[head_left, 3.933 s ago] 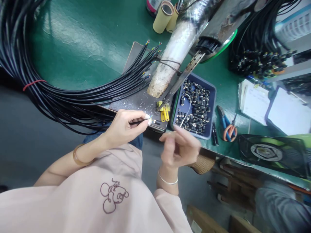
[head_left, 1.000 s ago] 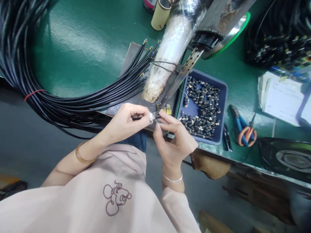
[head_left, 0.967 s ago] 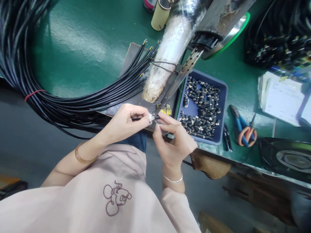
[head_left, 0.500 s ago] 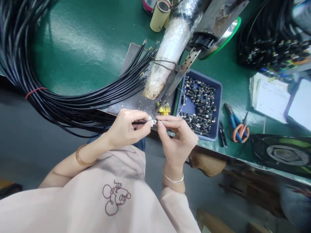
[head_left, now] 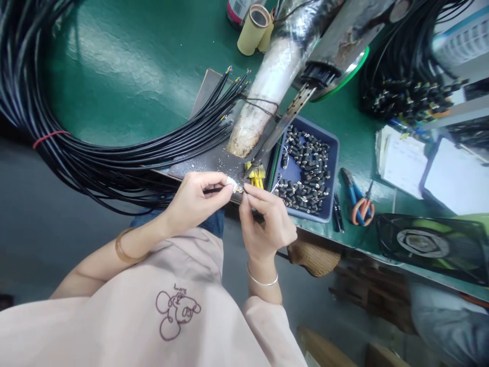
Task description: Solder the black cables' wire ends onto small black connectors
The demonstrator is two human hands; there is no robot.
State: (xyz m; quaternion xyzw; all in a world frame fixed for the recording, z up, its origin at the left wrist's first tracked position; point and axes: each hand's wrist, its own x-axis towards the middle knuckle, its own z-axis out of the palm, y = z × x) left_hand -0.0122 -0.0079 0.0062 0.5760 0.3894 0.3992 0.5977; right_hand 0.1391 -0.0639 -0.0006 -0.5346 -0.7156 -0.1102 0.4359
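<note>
My left hand (head_left: 196, 200) pinches the stripped end of a thin black cable (head_left: 214, 190) at the table's front edge. My right hand (head_left: 265, 221) meets it fingertip to fingertip, its fingers closed on a small part that I cannot make out against the cable's wire tips. Just beyond the fingertips lies a small yellow clip (head_left: 256, 176) at the foot of a wrapped soldering iron (head_left: 267, 89). A blue tray (head_left: 333, 171) with several small black connectors (head_left: 305, 173) sits right of my hands. More black cables (head_left: 160, 148) fan across a dark work plate (head_left: 208, 162).
A big coil of black cable (head_left: 23, 66) fills the left of the green table (head_left: 126, 66). Orange-handled pliers (head_left: 359, 201) and black tweezers (head_left: 336, 211) lie right of the tray. Paper rolls (head_left: 252, 28) stand at the back, a small fan (head_left: 424, 242) and papers (head_left: 405, 160) at the right.
My right hand came from mid-air to the cable end in my left hand, and both stay pinched together. The view shifted slightly.
</note>
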